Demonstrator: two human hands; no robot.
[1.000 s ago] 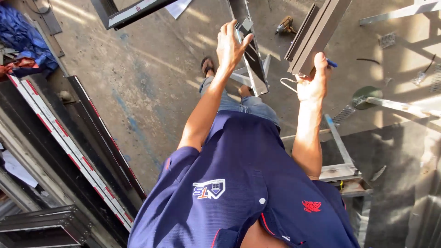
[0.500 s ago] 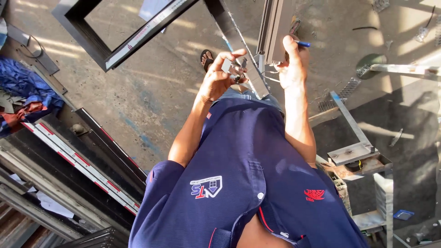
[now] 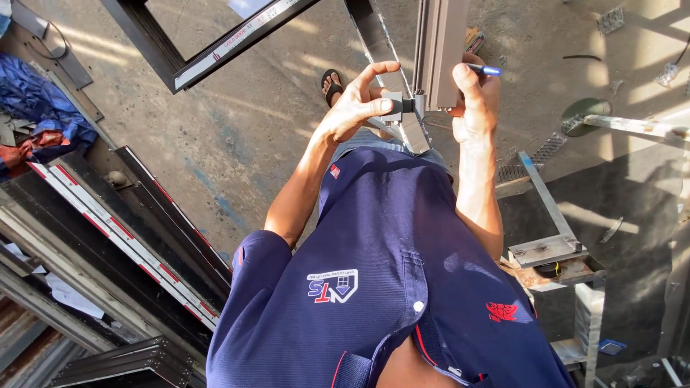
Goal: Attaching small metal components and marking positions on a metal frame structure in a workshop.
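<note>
Grey metal bracket (image 3: 394, 106) pinched in left hand (image 3: 357, 100), right hand (image 3: 474, 97) gripping aluminium profile (image 3: 440, 50)

Quick count: two hands up top, the left hand (image 3: 356, 104) and right hand (image 3: 474, 97). One small grey corner bracket (image 3: 397, 106), one blue pen (image 3: 483, 70), one grey aluminium profile (image 3: 442, 43). One dark frame (image 3: 215, 43) upper left, one sandalled foot (image 3: 332, 85), one blue cloth (image 3: 43, 115) far left.

The upright profile (image 3: 440, 50) is matt grey metal with smooth, ribbed faces. The small bracket (image 3: 394, 106) is grey metal. The pen (image 3: 483, 70) has glossy blue plastic. The shirt (image 3: 392, 287) is navy knit cloth. The floor (image 3: 237, 136) is rough, stained concrete.
</note>
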